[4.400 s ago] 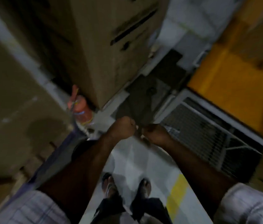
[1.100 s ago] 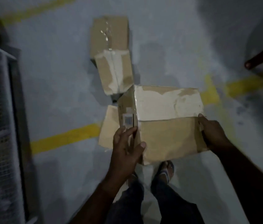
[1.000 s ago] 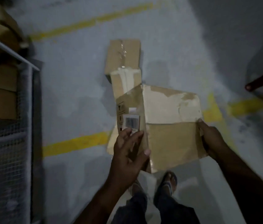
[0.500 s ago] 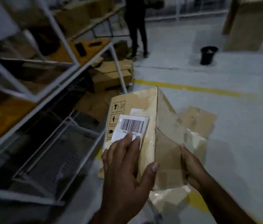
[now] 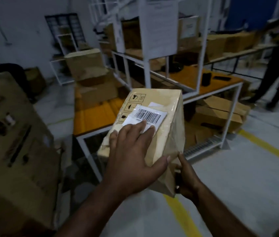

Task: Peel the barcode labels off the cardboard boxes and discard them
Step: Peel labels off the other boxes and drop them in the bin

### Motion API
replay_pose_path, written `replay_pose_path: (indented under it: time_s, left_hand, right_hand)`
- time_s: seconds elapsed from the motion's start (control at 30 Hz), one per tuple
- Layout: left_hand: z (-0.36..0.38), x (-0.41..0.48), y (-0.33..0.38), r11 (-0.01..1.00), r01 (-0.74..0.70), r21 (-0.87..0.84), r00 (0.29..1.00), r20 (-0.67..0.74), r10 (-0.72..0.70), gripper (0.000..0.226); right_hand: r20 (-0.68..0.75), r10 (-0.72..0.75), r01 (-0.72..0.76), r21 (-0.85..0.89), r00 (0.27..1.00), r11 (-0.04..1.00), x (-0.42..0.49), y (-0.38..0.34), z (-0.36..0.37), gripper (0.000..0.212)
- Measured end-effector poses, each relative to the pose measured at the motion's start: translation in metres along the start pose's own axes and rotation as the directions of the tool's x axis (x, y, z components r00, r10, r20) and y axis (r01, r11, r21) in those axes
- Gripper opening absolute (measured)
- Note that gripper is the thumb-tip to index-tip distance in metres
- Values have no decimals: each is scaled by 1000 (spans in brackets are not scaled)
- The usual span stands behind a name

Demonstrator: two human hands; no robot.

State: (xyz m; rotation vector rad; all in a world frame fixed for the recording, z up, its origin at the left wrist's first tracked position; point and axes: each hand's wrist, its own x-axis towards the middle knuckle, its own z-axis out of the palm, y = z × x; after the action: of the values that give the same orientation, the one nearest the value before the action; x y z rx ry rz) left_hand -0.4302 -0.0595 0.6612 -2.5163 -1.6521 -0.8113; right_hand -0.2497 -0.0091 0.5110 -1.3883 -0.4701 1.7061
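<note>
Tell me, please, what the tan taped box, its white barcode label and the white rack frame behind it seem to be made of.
The tan taped box looks like cardboard: matt brown faces, folded edges, under glossy clear tape catching light. The white barcode label is probably a paper sticker: flat, matt, black printed bars. The white rack frame is likely painted metal: thin square bars.

Barcode label (image 5: 149, 115): near edge covered by fingertips of left hand (image 5: 131, 161). Right hand (image 5: 188, 182): fingers hidden behind cardboard box (image 5: 159, 98).

left grip (image 5: 131, 151): fingers flat, thumb splayed | right grip (image 5: 187, 181): curled, holding
</note>
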Motion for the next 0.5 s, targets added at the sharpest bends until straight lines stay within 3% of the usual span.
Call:
replay_pose_path:
  time_s: [0.1, 0.2, 0.33, 0.5]
  left_hand:
    - [-10, 38, -46, 999, 9, 44, 1000, -12, -9, 84]
    - [-18, 80, -91, 999, -3, 35, 999, -37, 4, 78]
    - [-27, 151, -148, 1000, 10, 8, 996, -85, -9, 64]
    - [-30, 246, -198, 996, 9, 84, 998, -58, -4, 64]
  right_hand:
    - [74, -21, 23, -29, 997, 999, 41, -27, 50, 70]
    - [126, -96, 96, 9, 987, 995, 78, -57, 95, 44]
    - [229, -165, 161, 33, 959, 986, 133, -100, 149, 62]
    - [326, -237, 241, 26, 915, 970, 188, -160, 209, 68]
